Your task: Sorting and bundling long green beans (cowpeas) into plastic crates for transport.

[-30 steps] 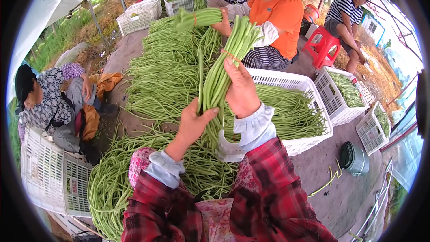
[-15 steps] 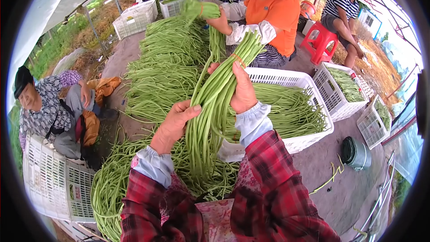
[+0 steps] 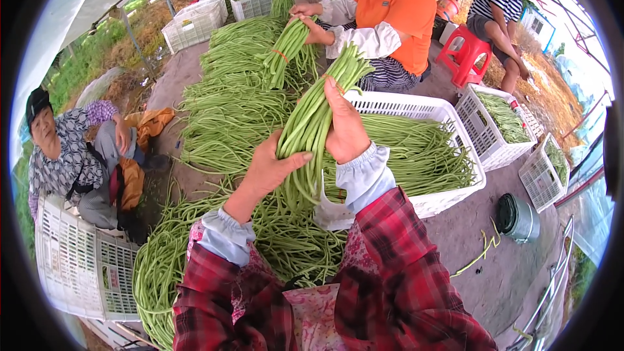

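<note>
Long green bean bundle [image 3: 311, 122], tied near its upper end with a thin orange-red band [image 3: 335, 83], is held in the air by both bare hands, in front of the person's body. It stands tilted: the upper end leans to the right, and the lower end hangs down toward the left.

The left hand [image 3: 265, 168] comes from the lower left, with its forearm sloping up and inward. Its thumb lies across the front of the beans, and the other fingers go behind them, so this hand is clamped on the bundle at its lower middle part. The right hand [image 3: 346, 131] is higher, with its forearm rising from the lower right. Its thumb points upward along the beans, close to the band, and its fingers are also clamped on the bundle; their tips are mostly hidden behind it.

Below the left hand lies a loose heap of long green beans [image 3: 292, 244]. To the right of the bundle is a large white plastic crate [image 3: 452, 200], filled with beans. Beyond the hands, a co-worker in an orange top [image 3: 403, 13] holds another banded bean bundle [image 3: 287, 49].
</note>
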`<state>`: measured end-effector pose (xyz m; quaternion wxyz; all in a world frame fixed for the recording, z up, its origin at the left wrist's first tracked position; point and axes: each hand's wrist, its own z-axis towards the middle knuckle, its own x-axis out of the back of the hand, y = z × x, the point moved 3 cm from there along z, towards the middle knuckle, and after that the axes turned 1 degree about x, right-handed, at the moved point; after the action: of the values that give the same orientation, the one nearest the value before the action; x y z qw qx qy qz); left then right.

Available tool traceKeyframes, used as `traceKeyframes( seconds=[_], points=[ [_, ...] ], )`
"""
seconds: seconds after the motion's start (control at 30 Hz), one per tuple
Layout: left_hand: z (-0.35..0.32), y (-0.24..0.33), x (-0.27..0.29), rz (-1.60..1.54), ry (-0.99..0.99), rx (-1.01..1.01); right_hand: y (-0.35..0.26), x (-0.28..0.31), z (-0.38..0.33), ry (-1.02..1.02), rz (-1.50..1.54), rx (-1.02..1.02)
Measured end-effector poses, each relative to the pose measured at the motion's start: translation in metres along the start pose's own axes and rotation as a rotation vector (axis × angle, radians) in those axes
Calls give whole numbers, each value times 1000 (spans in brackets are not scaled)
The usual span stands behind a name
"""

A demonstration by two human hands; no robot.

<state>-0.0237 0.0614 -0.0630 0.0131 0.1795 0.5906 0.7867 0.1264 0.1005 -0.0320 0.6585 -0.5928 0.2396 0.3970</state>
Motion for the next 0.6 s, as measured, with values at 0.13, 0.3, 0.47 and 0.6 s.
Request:
traceKeyframes(
  seconds=[0.13, 0.3, 0.47, 0.6],
  points=[
    [-1, -3, 3, -358, -5, 110, -4, -5, -4, -154, 5, -60],
    [-3, 2, 11, -580, -116, 236, -7, -6, -7, -345, 9, -45],
    [-2, 5, 1, -421, -182, 191, 2, -2, -6, -196, 205, -48],
    [-9, -2, 22, -328, -30, 221, 3, 0, -8, -58, 266, -20]
  ],
)
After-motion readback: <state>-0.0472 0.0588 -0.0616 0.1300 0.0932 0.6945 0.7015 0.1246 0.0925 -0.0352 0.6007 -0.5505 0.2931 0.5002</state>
